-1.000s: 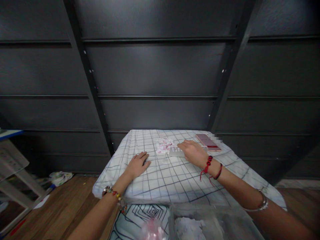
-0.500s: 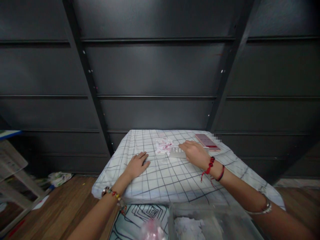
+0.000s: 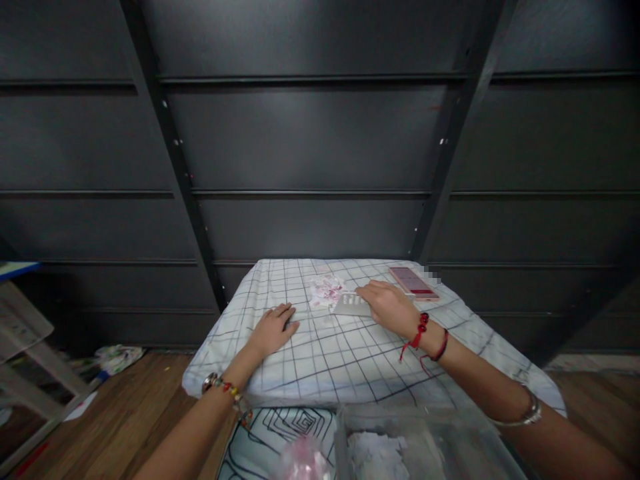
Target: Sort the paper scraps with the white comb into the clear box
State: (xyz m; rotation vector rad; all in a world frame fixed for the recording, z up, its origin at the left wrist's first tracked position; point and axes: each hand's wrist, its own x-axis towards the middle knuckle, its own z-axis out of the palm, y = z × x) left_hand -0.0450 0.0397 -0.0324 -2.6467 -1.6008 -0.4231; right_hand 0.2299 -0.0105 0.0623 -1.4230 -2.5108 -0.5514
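Note:
My right hand [image 3: 390,305] is closed around a flat pale grey plate [image 3: 350,305] with a row of small holes near its top edge. The plate leans on the checked cloth, its far part hidden behind my fingers. Just left of it lies a small heap of white and pink-red scraps [image 3: 326,291], close to or touching the plate's left end; I cannot tell which. My left hand [image 3: 273,330] rests flat on the cloth, fingers apart, holding nothing. A pink-edged phone [image 3: 414,283] lies beyond my right hand.
The white checked cloth [image 3: 320,367] covers a low surface against a dark panelled wall [image 3: 310,140]. Nearest me are a clear plastic box [image 3: 425,417] holding white paper pieces [image 3: 377,457] and a pink plastic-wrapped bundle [image 3: 303,460]. A pale stand [image 3: 30,360] is at the left.
The plate in my right hand has tilted flatter, its lower edge shifting slightly left. My left hand stays in place on the cloth.

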